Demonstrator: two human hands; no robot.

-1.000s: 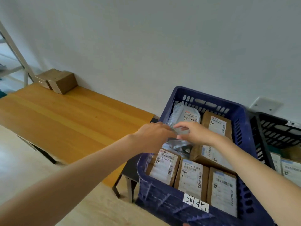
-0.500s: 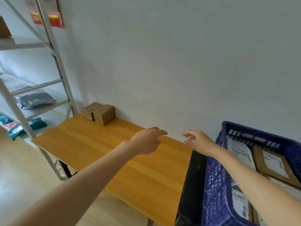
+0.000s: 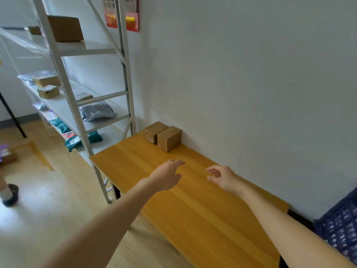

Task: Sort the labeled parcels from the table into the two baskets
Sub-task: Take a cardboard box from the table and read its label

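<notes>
Your table (image 3: pixel 202 209) runs along the wall, with the blue basket (image 3: pixel 340 225) just past its right end. Two cardboard boxes (image 3: pixel 170 140) stand touching in the far corner, and no labels show from here. Your left hand (image 3: pixel 166 177) and right hand (image 3: pixel 224 177) hover over the wood, fingers loosely spread, holding nothing. Grab both boxes together and one could slip, or go unread into the wrong basket.

White shelf rack (image 3: pixel 126 78), grey mailer bag (image 3: pixel 97 112), red wall calendar (image 3: pixel 121 18)
</notes>
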